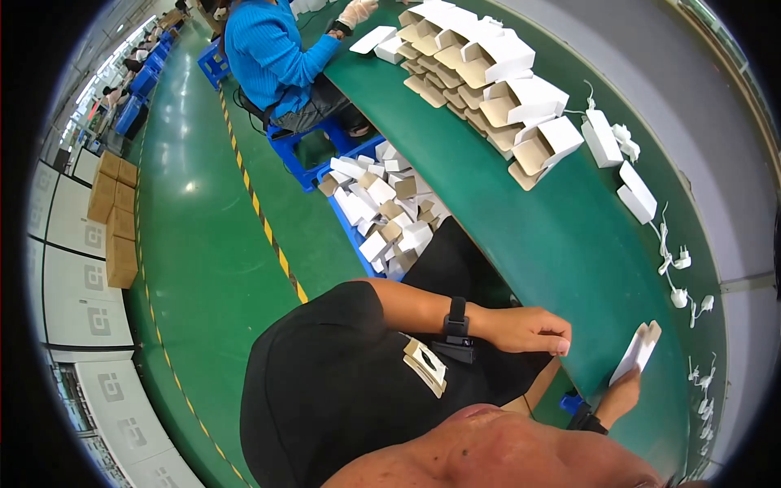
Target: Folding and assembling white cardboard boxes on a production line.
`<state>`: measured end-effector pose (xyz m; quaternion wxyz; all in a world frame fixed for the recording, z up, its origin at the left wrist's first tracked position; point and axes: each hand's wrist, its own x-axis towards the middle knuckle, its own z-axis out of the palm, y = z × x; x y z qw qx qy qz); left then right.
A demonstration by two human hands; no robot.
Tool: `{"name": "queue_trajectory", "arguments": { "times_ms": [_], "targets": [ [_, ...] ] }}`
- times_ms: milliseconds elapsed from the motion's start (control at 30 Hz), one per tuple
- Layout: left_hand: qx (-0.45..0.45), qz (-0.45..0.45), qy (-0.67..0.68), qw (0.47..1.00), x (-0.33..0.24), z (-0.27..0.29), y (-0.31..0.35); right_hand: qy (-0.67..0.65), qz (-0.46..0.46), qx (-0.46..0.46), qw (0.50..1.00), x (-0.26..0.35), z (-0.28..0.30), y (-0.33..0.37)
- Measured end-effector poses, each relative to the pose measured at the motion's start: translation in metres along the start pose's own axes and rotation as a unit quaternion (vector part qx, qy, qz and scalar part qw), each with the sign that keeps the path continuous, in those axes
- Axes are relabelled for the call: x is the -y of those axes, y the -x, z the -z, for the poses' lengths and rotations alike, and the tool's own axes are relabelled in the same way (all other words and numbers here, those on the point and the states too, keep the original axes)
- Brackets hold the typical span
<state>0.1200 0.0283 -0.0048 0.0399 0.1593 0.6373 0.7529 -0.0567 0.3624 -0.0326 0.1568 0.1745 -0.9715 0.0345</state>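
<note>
My right hand (622,397) grips a small white cardboard box (636,351) by its lower end, at the near right of the green table (561,244). The box tilts up, and its far end shows beige flaps. My left hand (533,330) is at the table's near edge, fingers curled in and thumb against them, with nothing visible in it. A black strap with a small device (456,325) circles my left wrist. Further along the table, white boxes with open beige ends (541,150) are stacked in rows.
White chargers with cables (679,297) lie along the table's far side, near two white boxes (637,193). A blue bin (350,232) full of white boxes stands beside the table. A person in a blue top (272,53) sits further along. Brown cartons (122,244) stand across the floor.
</note>
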Motion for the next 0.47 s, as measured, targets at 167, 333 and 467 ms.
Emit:
{"name": "queue_trajectory", "arguments": {
  "times_ms": [167,333,467],
  "targets": [
    [-0.101,-0.045,0.019,0.994,0.000,-0.012,-0.006,-0.024,0.025,-0.196,0.980,0.070,0.050,0.022],
    [-0.156,-0.093,0.185,0.966,-0.004,-0.020,-0.032,-0.244,0.194,-0.207,0.928,0.203,0.073,0.061],
    [-0.016,-0.014,0.203,0.979,-0.005,0.017,-0.010,-0.502,0.149,-0.013,0.852,0.212,0.092,0.067]
  ]
}}
